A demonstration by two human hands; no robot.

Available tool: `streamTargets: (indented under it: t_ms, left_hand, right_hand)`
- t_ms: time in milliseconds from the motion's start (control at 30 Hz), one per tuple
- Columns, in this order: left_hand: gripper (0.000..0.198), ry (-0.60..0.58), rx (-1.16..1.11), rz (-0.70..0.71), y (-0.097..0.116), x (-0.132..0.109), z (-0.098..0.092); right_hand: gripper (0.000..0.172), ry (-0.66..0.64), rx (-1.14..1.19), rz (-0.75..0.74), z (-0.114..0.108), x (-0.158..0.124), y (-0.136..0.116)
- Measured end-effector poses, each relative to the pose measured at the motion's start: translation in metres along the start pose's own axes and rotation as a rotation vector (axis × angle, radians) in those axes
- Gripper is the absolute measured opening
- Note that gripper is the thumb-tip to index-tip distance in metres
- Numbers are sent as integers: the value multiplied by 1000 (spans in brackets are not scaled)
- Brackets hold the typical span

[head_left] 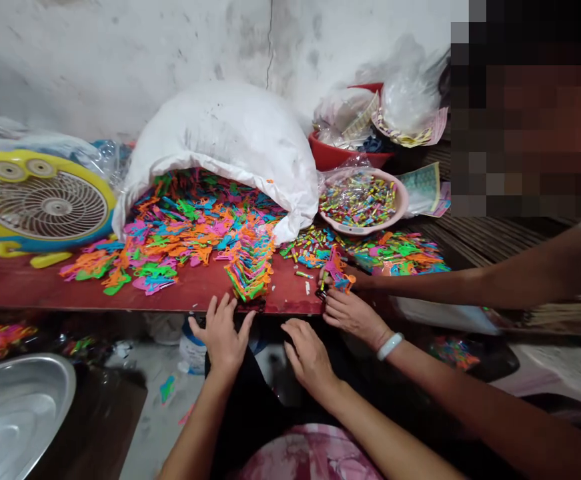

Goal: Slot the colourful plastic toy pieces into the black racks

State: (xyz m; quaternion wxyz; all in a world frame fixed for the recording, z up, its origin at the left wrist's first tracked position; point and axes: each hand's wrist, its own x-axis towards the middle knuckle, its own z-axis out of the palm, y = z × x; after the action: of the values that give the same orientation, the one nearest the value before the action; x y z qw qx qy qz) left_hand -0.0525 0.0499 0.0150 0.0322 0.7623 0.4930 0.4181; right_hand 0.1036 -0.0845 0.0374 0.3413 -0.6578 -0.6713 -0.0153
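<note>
My left hand [223, 337] is open at the table's front edge, fingers spread and holding nothing. Just beyond its fingertips stands a neat stack of small plastic pieces [250, 260] in orange, pink, blue and green. My right hand [311, 357] hovers over my lap below the edge, its fingers loosely bent and apart, with nothing visible in them. Beside it, a co-worker's hand with a pale bracelet [353, 320] and that person's other hand [363, 281] hold a small bunch of coloured plastic pieces [339, 273].
A white sack [225, 127] spills loose plastic pieces [170, 233] onto the red table [195, 293]. A yellow fan [47, 200] stands left. A pink basin [397, 200] holds small striped tubes; behind is a red basin [327, 153]. A metal bowl [65, 380] sits lower left.
</note>
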Motion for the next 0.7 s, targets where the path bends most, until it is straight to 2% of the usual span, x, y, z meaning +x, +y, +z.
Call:
streamTargets:
  t_ms: [100, 267, 433, 533, 567, 633, 700]
  left_hand:
    - [39, 49, 24, -56, 17, -7, 2]
    - [38, 41, 70, -37, 41, -3, 7]
    - [40, 7, 55, -49, 48, 1, 17]
    - [32, 40, -12, -9, 42, -7, 23]
    - [31, 48, -28, 21, 39, -10, 25]
    - [32, 56, -32, 84, 33, -15, 28]
    - [34, 59, -14, 119, 29, -18, 31]
  right_hand:
    - [40, -16, 82, -16, -8, -21, 13]
    - [33, -217, 148, 56, -16, -54, 26]
    - [32, -356, 189, 106, -10, -74, 27]
    - [34, -401, 139, 101, -16, -64, 33]
    - [35, -416, 95, 69, -23, -55, 39]
    - [37, -501, -38, -107, -41, -30, 56]
    - [44, -473, -89, -129, -59, -3, 78]
